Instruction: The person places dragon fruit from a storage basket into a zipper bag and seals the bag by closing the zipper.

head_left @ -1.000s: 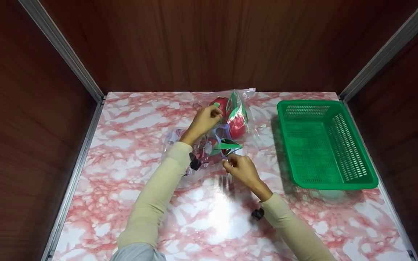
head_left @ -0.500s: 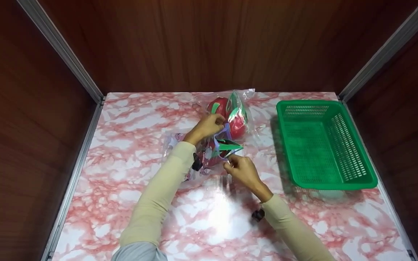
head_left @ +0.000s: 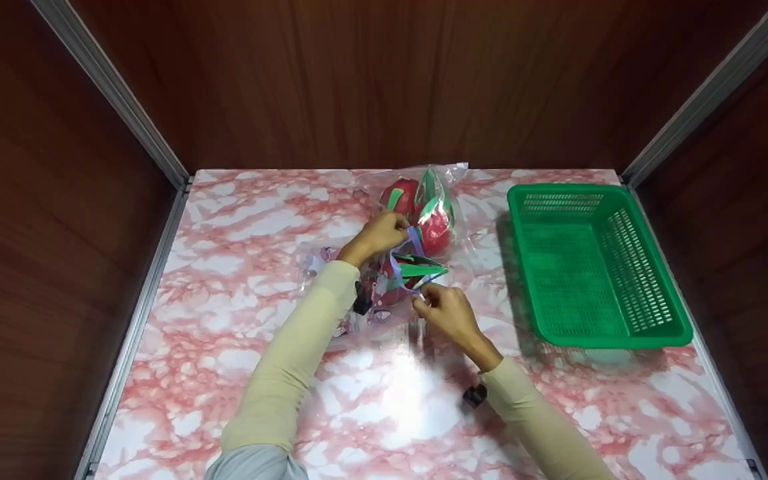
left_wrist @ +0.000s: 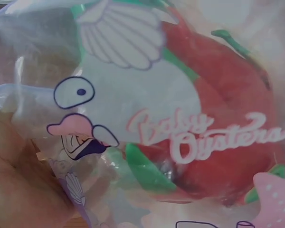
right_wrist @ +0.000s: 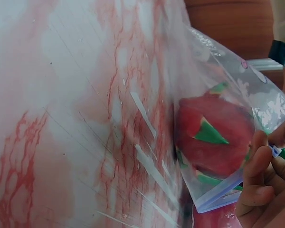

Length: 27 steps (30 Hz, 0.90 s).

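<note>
A clear zip bag [head_left: 379, 313] with cartoon print lies between my hands, its purple-edged mouth gaping. Inside it is a dragon fruit [right_wrist: 216, 128], red with green scales; its green tips [head_left: 421, 271] show at the mouth. My left hand [head_left: 383, 233] pinches the far corner of the mouth. At the near corner, my right hand [head_left: 449, 313] holds the purple edge between thumb and fingers. Pink lettering and a shell on the bag's film [left_wrist: 133, 104] cover the fruit in the left wrist view. Part of the bag is hidden under my left forearm.
Just beyond my left hand, a second clear bag [head_left: 462, 175] holds two dragon fruits [head_left: 435, 230]. A green plastic basket [head_left: 524, 267] stands on the right of the red-and-white marbled table [head_left: 224, 267]. Wood-grain panels [head_left: 371, 87] wall in the back and sides.
My left hand has come down from over the second bag to the far corner of the purple zip edge. My right hand has barely moved.
</note>
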{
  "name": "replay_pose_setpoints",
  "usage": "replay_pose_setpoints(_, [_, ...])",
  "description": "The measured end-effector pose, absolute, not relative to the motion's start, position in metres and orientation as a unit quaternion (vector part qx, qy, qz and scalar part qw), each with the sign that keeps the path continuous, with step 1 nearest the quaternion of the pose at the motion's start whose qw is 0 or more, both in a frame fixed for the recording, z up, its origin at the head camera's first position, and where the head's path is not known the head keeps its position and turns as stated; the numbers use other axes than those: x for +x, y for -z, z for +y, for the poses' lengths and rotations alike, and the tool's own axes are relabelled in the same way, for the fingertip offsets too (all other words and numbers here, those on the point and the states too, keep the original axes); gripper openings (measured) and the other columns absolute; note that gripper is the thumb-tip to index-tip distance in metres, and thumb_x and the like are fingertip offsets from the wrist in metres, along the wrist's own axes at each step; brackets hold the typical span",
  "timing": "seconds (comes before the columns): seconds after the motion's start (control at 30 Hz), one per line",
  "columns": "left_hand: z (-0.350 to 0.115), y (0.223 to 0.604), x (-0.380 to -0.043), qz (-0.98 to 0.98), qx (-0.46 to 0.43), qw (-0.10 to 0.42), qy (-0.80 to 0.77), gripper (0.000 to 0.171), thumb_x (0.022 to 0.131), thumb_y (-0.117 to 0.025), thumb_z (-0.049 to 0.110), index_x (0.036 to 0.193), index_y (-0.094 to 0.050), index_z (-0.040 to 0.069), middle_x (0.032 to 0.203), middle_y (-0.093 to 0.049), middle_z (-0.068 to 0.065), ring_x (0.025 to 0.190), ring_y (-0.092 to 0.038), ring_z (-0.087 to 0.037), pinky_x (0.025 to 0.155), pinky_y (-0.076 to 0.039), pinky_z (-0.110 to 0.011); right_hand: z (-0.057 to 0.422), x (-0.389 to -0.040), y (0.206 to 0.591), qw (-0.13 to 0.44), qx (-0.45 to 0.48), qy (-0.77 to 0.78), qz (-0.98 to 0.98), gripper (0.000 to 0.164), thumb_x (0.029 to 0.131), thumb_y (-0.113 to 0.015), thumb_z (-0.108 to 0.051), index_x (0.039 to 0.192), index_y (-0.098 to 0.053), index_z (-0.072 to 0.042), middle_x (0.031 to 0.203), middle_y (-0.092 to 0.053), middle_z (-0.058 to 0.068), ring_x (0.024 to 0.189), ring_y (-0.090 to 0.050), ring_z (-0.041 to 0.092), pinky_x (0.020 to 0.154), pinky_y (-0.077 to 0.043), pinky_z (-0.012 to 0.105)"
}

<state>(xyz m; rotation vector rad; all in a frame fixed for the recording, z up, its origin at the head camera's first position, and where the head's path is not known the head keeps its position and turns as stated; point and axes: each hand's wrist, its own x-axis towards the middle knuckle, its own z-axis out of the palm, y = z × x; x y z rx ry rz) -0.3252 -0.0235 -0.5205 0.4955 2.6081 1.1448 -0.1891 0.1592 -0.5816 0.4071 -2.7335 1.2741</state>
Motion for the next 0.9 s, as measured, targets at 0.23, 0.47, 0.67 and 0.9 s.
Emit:
replay_pose_setpoints(0.23, [-0.025, 0.522, -0.322, 0.89, 0.156, 0.113, -0.414, 0.018, 0.101, -0.061, 0.009, 0.11, -0.072, -0.003, 0.112, -0.07, -0.015, 0.096, -0.058, -0.019, 0.096, -0.054, -0.039, 0.16, -0.189, 0.581, 0.051, 0.13, -0.421, -0.896, 0.02, 0.091, -0.073, -0.015, 0.072, -0.067, -0.015, 0.059, -0.06, -0.007, 0.055, -0.048, 0.004, 0.057, -0.038, 0.024])
replay_pose_setpoints(0.47, [-0.03, 0.526, -0.32, 0.886, 0.144, 0.09, -0.431, 0.018, 0.102, -0.058, 0.009, 0.108, -0.071, -0.003, 0.107, -0.069, -0.014, 0.096, -0.058, -0.018, 0.095, -0.053, -0.036, 0.164, -0.19, 0.58, 0.055, 0.12, -0.428, -0.894, 0.017, 0.091, -0.073, -0.013, 0.074, -0.07, -0.014, 0.06, -0.066, -0.004, 0.054, -0.054, 0.002, 0.056, -0.04, 0.022])
replay_pose_setpoints(0.67, [-0.037, 0.526, -0.319, 0.875, 0.122, 0.087, -0.46, 0.019, 0.101, -0.058, 0.009, 0.109, -0.072, -0.002, 0.107, -0.07, -0.014, 0.095, -0.059, -0.019, 0.093, -0.053, -0.036, 0.171, -0.193, 0.578, 0.054, 0.104, -0.434, -0.893, 0.016, 0.092, -0.073, -0.013, 0.076, -0.071, -0.011, 0.061, -0.067, -0.001, 0.056, -0.055, 0.004, 0.056, -0.038, 0.022])
replay_pose_setpoints(0.9, [-0.044, 0.522, -0.319, 0.865, 0.105, 0.074, -0.484, 0.02, 0.101, -0.059, 0.009, 0.109, -0.074, -0.003, 0.104, -0.071, -0.014, 0.095, -0.062, -0.019, 0.089, -0.053, -0.033, 0.179, -0.2, 0.57, 0.057, 0.069, -0.452, -0.887, 0.013, 0.092, -0.073, -0.015, 0.08, -0.074, -0.01, 0.061, -0.067, -0.001, 0.056, -0.059, 0.007, 0.058, -0.04, 0.024])
